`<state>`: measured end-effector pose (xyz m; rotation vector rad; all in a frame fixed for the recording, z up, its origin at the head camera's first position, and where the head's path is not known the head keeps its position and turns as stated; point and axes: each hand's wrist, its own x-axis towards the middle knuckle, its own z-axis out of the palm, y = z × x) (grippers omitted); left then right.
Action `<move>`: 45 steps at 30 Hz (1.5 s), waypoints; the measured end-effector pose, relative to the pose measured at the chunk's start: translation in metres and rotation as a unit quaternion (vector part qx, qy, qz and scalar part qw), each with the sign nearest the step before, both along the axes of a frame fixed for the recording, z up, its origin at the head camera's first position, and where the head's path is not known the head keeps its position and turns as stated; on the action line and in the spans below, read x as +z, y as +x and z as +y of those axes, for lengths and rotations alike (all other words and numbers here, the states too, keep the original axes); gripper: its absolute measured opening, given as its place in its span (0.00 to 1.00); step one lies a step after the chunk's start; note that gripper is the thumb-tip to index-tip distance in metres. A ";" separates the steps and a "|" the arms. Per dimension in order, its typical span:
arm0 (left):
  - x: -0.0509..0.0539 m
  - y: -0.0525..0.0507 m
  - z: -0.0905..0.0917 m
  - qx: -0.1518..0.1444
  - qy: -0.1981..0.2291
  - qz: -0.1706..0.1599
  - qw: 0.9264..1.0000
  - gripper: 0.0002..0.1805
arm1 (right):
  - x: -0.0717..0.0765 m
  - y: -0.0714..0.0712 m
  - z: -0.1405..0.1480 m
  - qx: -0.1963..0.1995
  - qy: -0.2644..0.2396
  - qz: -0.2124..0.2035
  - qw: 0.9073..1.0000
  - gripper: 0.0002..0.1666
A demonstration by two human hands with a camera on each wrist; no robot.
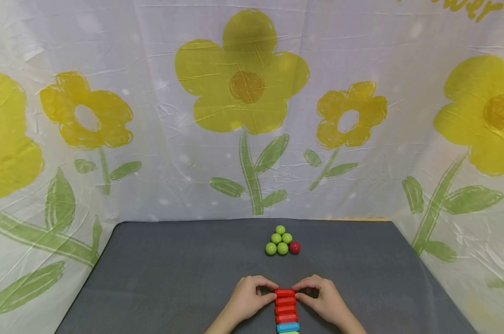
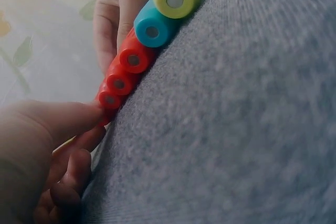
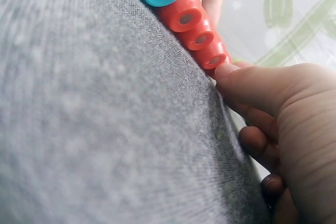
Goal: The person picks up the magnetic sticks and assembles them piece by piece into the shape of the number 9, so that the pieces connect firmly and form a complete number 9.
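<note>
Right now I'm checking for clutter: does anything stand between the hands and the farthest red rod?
Nothing visible: the left hand and right hand hold opposite ends of the farthest red rod; the balls lie beyond it.

Rods, six in view: red rods [image 1: 285, 301], four; blue rod [image 1: 287, 327], one; yellow-green rod [image 2: 178, 9], one, partly cut off by the frame in the head view.

Round grey end discs [image 2: 152, 31]: five visible in the left wrist view, four in the right wrist view.

Balls, six in view: green balls [image 1: 276, 238], five; red ball [image 1: 295, 247], one.

Hands, two: left hand [image 1: 248, 297], one; right hand [image 1: 325, 299], one.

Grey table surface [image 1: 172, 269]: one.

Printed flowers, five in the head view: large yellow flowers [image 1: 247, 86], three, of which two are cut by the frame edges; small yellow flowers [image 1: 114, 116] with pale centres, two.

Leaves on the central flower's stem [image 1: 250, 181]: three.
</note>
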<state>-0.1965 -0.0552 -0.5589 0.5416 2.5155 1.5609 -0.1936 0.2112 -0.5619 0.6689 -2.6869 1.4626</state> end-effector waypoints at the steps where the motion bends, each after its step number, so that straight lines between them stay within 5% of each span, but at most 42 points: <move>1: 0.000 0.000 0.000 0.000 -0.001 0.000 1.000 0.07 | 0.000 0.000 0.000 -0.002 0.002 -0.002 1.000 0.08; 10: -0.003 -0.005 0.000 -0.006 -0.025 0.040 0.999 0.06 | -0.001 -0.002 -0.002 -0.011 0.015 0.014 1.000 0.07; 20: -0.005 -0.023 -0.001 0.014 -0.059 0.096 0.993 0.07 | -0.001 -0.018 -0.013 -0.037 0.014 0.026 0.999 0.08; 33: -0.010 -0.041 0.005 0.053 -0.052 0.097 0.993 0.09 | -0.002 -0.039 -0.021 -0.077 0.017 0.026 0.997 0.09; 45: -0.011 -0.038 0.004 0.062 -0.040 0.112 0.991 0.09 | -0.004 -0.037 -0.021 -0.077 -0.014 0.020 0.997 0.08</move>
